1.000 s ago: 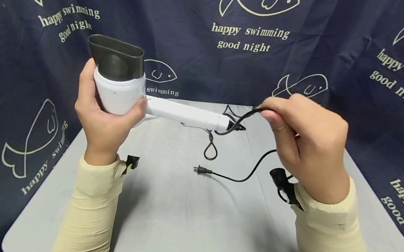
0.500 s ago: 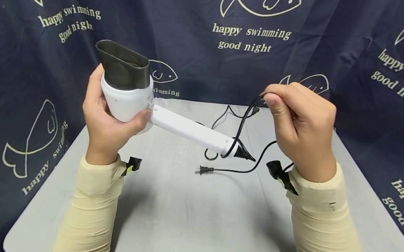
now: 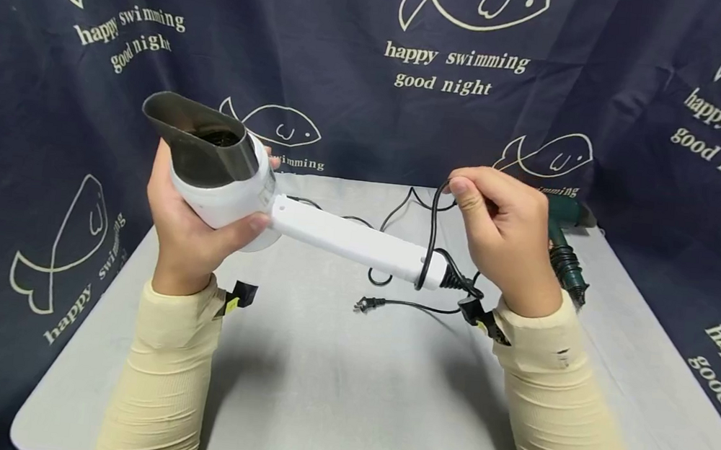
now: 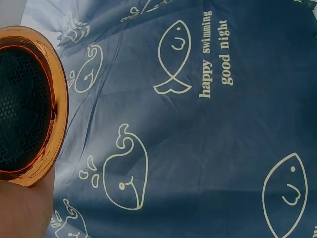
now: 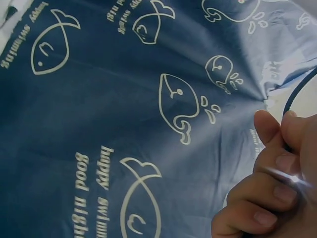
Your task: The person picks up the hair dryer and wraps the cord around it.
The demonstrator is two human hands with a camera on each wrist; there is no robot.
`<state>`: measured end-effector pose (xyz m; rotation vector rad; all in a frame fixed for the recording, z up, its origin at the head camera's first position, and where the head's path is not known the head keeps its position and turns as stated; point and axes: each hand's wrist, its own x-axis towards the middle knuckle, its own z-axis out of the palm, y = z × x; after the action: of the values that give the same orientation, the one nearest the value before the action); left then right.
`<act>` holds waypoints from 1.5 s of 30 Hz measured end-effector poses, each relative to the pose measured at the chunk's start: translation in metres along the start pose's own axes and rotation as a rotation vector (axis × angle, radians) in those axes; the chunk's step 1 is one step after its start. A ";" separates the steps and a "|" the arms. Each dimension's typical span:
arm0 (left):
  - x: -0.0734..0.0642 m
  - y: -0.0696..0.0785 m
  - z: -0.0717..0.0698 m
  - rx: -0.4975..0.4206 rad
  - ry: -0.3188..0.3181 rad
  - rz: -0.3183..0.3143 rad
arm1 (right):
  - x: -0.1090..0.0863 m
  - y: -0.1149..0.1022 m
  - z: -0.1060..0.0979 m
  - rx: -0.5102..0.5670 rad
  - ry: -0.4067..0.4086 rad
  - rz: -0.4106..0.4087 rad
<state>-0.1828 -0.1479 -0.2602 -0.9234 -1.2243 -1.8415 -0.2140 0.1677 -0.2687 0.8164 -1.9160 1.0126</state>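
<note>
A white hair dryer point(image 3: 359, 243) with a dark concentrator nozzle point(image 3: 202, 141) is held above the table. My left hand point(image 3: 187, 226) grips its body from below, the thumb along the near side. In the left wrist view its copper-rimmed rear grille point(image 4: 60, 106) shows beside that hand. My right hand point(image 3: 503, 231) pinches the black cord point(image 3: 433, 232) between thumb and forefinger, to the right of the handle end. Part of the cord loops around the handle's tip. The other fingers of this hand curl inward in the right wrist view.
On the white table point(image 3: 344, 397), a two-pin plug point(image 3: 369, 304) lies below the handle. Behind my right hand lies a dark green hair dryer point(image 3: 563, 248), its cord wound around the handle. Another thin black cord point(image 3: 394, 217) trails behind. A navy fish-print curtain point(image 3: 352, 36) encloses the table.
The dryer's handle has tilted downward to the right. My right hand has moved left with the cord, uncovering the green dryer. The cord now bends around the handle's end.
</note>
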 end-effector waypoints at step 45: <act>0.007 0.001 0.014 0.216 0.375 0.133 | -0.043 -0.046 0.020 -0.222 -0.468 0.075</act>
<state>-0.1834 -0.1362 -0.2498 -0.4989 -1.0727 -1.6462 -0.1637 0.1357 -0.2968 0.9129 -2.4201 0.6696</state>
